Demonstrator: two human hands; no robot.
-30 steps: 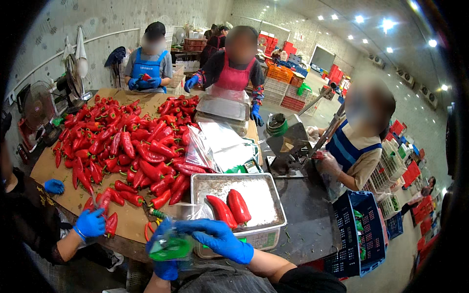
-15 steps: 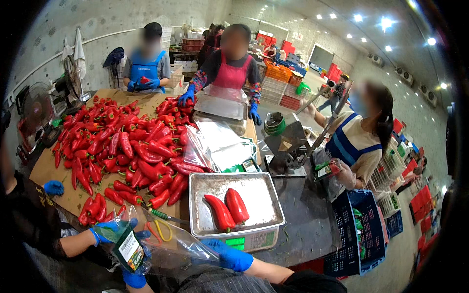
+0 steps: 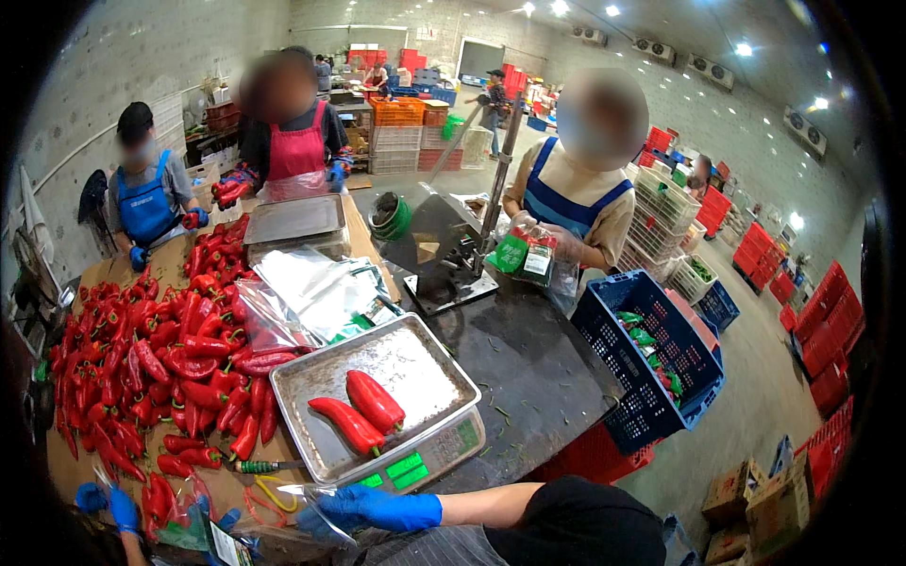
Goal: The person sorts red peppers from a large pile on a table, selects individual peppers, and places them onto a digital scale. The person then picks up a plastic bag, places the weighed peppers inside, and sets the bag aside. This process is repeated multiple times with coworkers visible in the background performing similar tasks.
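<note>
My blue-gloved left hand (image 3: 226, 524), low at the bottom edge and partly hidden, holds a clear bag (image 3: 302, 519) with a green panel and white label. My blue-gloved right hand (image 3: 363, 509) grips the bag's other end. Just beyond, two red peppers (image 3: 373, 406) lie in a metal tray (image 3: 444, 352) on a scale (image 3: 444, 453) with green displays. A heap of red peppers (image 3: 160, 368) covers cardboard to the left, and scissors with yellow handles (image 3: 283, 495) lie behind the bag.
Stacked bags (image 3: 311, 283), another tray (image 3: 293, 219) and a metal press (image 3: 444, 264) stand on the dark table (image 3: 519, 396). A blue crate (image 3: 604, 415) sits at the right edge. Co-workers surround the table; one at right (image 3: 576, 208) holds a packet, another's gloved hand (image 3: 123, 509) is at lower left.
The view has swung rightward. My hands and the bag sit lower in the picture. The pink-aproned co-worker now holds peppers; the right-hand co-worker has raised a packet beside the press.
</note>
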